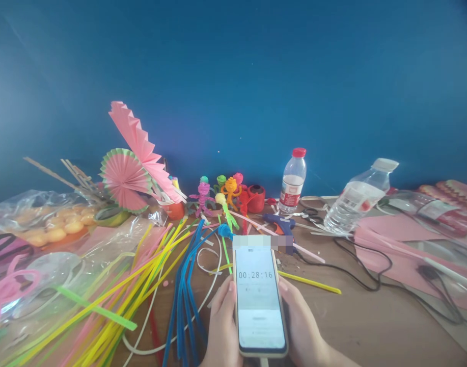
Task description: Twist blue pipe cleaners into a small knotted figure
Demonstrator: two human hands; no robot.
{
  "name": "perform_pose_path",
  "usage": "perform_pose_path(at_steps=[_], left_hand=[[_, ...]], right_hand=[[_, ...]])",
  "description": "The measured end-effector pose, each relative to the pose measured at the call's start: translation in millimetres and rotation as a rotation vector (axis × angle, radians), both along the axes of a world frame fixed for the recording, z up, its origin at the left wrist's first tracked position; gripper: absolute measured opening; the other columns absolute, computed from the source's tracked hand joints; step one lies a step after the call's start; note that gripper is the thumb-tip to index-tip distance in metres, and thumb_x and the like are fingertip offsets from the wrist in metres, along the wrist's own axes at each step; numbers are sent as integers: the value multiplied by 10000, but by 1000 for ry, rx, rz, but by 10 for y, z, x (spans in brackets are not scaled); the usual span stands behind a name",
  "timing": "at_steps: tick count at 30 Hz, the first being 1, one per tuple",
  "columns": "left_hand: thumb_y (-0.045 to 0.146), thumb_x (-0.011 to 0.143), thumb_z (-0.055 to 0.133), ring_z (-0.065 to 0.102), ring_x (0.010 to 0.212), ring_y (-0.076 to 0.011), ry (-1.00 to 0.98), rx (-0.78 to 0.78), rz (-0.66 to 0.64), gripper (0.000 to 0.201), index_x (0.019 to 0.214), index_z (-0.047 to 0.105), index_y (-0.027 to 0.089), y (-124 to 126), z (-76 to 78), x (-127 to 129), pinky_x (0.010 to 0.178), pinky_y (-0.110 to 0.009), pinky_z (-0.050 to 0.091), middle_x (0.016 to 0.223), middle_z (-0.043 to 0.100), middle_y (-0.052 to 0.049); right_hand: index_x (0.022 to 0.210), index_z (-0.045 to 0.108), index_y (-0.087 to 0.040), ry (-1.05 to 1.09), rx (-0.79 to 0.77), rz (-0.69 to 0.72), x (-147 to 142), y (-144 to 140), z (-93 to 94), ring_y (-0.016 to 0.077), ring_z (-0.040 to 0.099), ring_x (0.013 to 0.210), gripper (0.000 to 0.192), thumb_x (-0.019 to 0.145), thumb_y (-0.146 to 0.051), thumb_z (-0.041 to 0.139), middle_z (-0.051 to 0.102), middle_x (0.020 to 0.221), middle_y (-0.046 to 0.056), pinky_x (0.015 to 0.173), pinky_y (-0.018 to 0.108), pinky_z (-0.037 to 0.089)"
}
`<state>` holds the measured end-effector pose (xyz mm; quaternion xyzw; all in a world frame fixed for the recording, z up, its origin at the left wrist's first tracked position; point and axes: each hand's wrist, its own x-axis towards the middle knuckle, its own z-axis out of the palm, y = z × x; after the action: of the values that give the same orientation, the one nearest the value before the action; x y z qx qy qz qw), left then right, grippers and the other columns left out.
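A smartphone (259, 300) with a lit white screen reads 00:28:16, held upright between both hands. My left hand (222, 323) wraps its left edge, and my right hand (304, 326) grips the right edge. A white cable leaves its bottom end. Just left of the phone lie blue pipe cleaners (184, 295), bent, with a coiled blue head (225, 231) behind the phone's top. A yellow pipe cleaner (313, 283) sticks out to the right. Behind stand several small pipe-cleaner figures, among them a purple one (203, 198) and an orange one (230, 188).
Yellow and pink pipe cleaners (141, 285) spread over the left. Folded pink paper fans (128, 173) rise behind them. A blue glue gun (281, 224), a red-capped bottle (293, 183) and a tilted bottle (357, 196) stand at the back. A black cord (382, 283) crosses the right.
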<state>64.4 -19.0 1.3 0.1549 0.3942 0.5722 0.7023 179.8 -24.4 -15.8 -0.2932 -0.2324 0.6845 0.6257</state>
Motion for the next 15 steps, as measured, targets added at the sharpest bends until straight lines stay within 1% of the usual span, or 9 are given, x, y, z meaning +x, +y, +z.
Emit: perform_pose_path(at_steps=[2,4,6,8,11,13,15], left_hand=[[342,718,729,693,908,-311,26,-10,-34,281,918,731,145,-12,44,16,752,-361,564,783,763,-82],[336,688,754,694,902,-319,41,-8,-51,297,909,740,139,-19,77,22,740,-365,567,778,763,-87],[337,661,774,698,885,-318,73,-22,-44,319,910,744,139,-20,75,11,724,-360,567,790,765,-92],[356,658,776,702,871,-316,116,-47,-37,347,932,739,145,-16,37,-16,713,-361,566,814,767,-96],[378,677,760,699,884,-313,129,-90,-38,348,952,733,168,-7,-32,-55,748,-376,555,858,768,-91],[376,677,760,694,907,-310,102,-106,-38,323,932,738,179,-4,-48,-65,792,-380,540,857,769,-86],[356,663,772,688,927,-307,87,-96,-35,307,917,745,185,-2,-32,-60,820,-373,529,847,771,-80]], right_hand=[[1002,680,-204,-103,40,-110,39,30,7,308,608,1029,246,877,-401,600,709,1035,71,846,381,499],[1132,608,-271,-182,79,-235,69,44,28,292,585,1071,302,872,-424,620,664,1133,49,860,372,493],[1254,496,-348,-240,118,-311,79,32,44,281,545,1131,414,872,-447,619,599,1233,32,888,380,480],[1303,428,-390,-302,177,-295,71,-3,43,281,483,1203,473,873,-474,606,530,1313,23,949,405,440],[1279,450,-403,-422,244,-229,54,-53,12,285,404,1262,429,881,-487,589,469,1358,7,1022,432,360],[1247,473,-396,-473,249,-222,52,-62,-7,284,410,1245,387,886,-480,584,470,1340,4,1024,431,349],[1227,472,-383,-475,249,-226,59,-51,-14,279,452,1194,365,889,-475,577,494,1293,7,996,418,377]])
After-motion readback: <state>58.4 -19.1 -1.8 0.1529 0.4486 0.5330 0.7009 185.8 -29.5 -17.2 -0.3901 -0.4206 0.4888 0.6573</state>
